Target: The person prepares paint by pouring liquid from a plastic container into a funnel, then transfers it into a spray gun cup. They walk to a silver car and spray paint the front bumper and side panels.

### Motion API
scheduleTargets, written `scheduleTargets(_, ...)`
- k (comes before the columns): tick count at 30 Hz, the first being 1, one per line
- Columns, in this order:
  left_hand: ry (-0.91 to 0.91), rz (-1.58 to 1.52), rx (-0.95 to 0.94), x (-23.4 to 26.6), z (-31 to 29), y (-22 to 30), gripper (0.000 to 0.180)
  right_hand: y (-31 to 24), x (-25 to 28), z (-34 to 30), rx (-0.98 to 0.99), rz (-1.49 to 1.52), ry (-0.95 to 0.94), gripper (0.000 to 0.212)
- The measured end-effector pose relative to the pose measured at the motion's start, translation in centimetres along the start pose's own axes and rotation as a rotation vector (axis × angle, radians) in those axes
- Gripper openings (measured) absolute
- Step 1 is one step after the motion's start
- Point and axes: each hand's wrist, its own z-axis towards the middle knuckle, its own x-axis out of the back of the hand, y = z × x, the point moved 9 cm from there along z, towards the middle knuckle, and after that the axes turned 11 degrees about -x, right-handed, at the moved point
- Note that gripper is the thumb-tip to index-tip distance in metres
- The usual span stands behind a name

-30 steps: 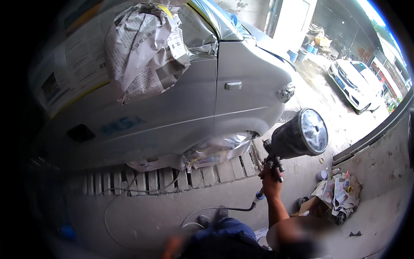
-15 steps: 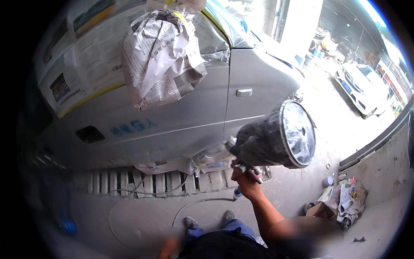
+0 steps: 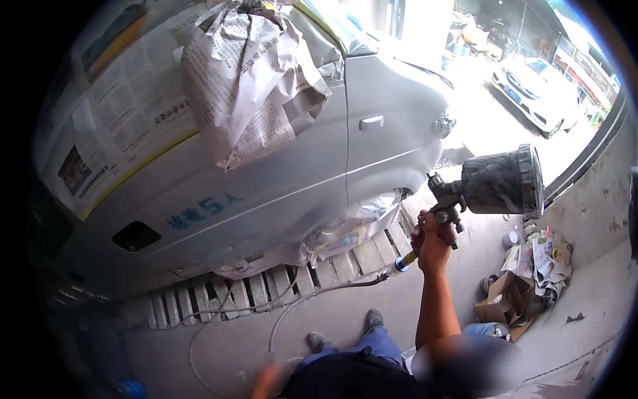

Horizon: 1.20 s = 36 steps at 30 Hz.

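Observation:
My right hand (image 3: 432, 241) is closed around the handle of a paint spray gun (image 3: 446, 199). The gun's dark, paint-smeared cup (image 3: 500, 182) points to the right, away from the vehicle. A grey air hose (image 3: 332, 288) joins the gun below my hand through a blue-ringed fitting (image 3: 401, 264). In front stands a silver vehicle (image 3: 279, 179) with blue lettering low on its door. Crumpled newspaper (image 3: 256, 93) wraps a part jutting from it, probably the mirror. My left hand (image 3: 267, 378) hangs at the lower edge, too blurred to show its fingers.
Newspaper and yellow tape mask the windows (image 3: 126, 123); more paper covers the front wheel (image 3: 352, 229). Slatted boards (image 3: 345, 265) line the vehicle's foot, with hose loops across them. At right lie a cardboard box (image 3: 502, 302) and papers (image 3: 548, 263) beside a wall. A white car (image 3: 535, 96) stands outside.
My right hand has moved right with the spray gun, off the front of the vehicle's panel. The cup has turned from facing me to side-on. My view has shifted too.

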Motion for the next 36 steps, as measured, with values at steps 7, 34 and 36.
scheduleTargets(7,-0.083,-0.146,0.04,-0.4,0.2,1.1,0.024,5.0,-4.8,-5.7,0.593,-0.696,-0.256,0.012)
scheduleTargets(34,-0.103,-0.698,1.022,3.9,-3.6,3.6,0.059,15.2,-4.0,-5.9,-0.057,-0.471,-0.365,0.013)
scheduleTargets(36,-0.115,-0.692,1.026,4.0,-4.0,3.9,0.066,14.8,-2.2,-4.0,-0.088,-0.384,-0.246,0.006)
